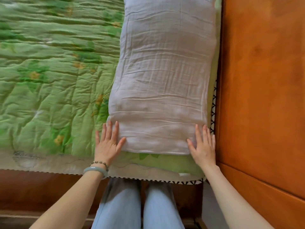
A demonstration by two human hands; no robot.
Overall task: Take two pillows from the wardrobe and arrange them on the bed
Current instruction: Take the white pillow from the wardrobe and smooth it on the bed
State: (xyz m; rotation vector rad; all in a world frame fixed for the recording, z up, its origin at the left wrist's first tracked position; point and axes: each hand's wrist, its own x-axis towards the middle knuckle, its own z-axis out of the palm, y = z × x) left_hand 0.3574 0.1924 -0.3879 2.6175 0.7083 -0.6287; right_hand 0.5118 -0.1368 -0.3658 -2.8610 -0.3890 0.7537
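A long pale lilac pillow (pixel 165 76) lies flat on the bed's green quilted cover (pixel 49 83), along the wooden headboard on the right. My left hand (pixel 108 142) rests flat with spread fingers against the pillow's near left corner. At the near right corner my right hand (pixel 202 146) lies flat the same way, fingers on the fabric. Neither hand grips the pillow. Only one pillow is in view.
The orange-brown wooden headboard (pixel 264 80) rises close on the right. The bed's near edge (pixel 148 176) has a zigzag-stitched trim, with the wooden bed frame (pixel 41 187) below. My legs in light blue trousers (pixel 140 209) press against the bed side.
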